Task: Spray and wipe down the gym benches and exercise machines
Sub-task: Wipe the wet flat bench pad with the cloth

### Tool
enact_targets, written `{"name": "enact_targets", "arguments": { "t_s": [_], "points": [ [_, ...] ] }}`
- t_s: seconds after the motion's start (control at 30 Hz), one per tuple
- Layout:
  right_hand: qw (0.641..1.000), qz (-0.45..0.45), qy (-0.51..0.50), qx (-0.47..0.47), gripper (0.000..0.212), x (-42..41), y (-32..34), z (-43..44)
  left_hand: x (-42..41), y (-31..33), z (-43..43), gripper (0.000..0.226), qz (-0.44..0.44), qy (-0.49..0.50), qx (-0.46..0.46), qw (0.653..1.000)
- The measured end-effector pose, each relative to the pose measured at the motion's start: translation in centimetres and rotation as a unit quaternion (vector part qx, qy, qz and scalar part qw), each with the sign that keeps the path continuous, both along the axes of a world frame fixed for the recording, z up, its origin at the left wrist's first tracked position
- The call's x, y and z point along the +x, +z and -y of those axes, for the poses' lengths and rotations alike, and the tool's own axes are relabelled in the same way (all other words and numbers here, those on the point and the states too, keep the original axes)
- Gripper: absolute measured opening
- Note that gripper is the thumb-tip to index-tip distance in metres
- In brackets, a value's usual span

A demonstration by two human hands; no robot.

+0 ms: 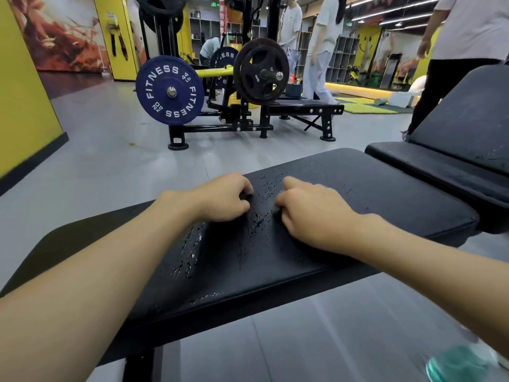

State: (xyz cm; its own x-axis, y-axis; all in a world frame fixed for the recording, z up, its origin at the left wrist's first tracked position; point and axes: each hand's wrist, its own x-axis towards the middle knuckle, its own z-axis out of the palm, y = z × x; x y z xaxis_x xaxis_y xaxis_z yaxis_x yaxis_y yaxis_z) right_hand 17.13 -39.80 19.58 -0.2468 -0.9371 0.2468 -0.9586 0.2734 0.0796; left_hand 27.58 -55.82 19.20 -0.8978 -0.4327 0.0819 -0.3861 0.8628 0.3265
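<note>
Left hand (223,198) and right hand (311,213) on the wet bench pad (385,199), fingers curled under; we cannot tell if they pinch anything. Spray droplets (259,219) lie between them, trailing toward our left forearm.

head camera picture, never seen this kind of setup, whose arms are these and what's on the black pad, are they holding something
There is no machine here: the camera sits on a person's head and looks down, so the two bare arms are the wearer's own. The left hand and right hand rest with curled fingers on a black padded gym bench. Between them the pad is wet with droplets, probably cleaning spray. Whether either grip holds a dark cloth cannot be told. A second bench stands to the right, and a machine with a blue weight plate behind.
</note>
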Motion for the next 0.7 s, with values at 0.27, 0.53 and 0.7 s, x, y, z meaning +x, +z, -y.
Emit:
{"name": "enact_targets", "arguments": {
  "t_s": [0.27,0.53,0.7],
  "points": [
    [1.000,0.021,-0.010,0.000,0.031,-1.7,0.2,1.5,0.3,-0.5,1.2,0.037,-0.016,0.024,0.010,1.000],
    [0.999,0.048,0.012,0.008,0.032,-2.3,0.3,3.0,0.5,-0.7,2.6,0.038,-0.009,0.046,0.020,0.999],
    [0.991,0.054,0.122,0.020,0.027,1.1,-1.2,3.0,0.5,-1.1,3.2,0.035,0.003,0.057,0.025,0.998]
  ]
}}
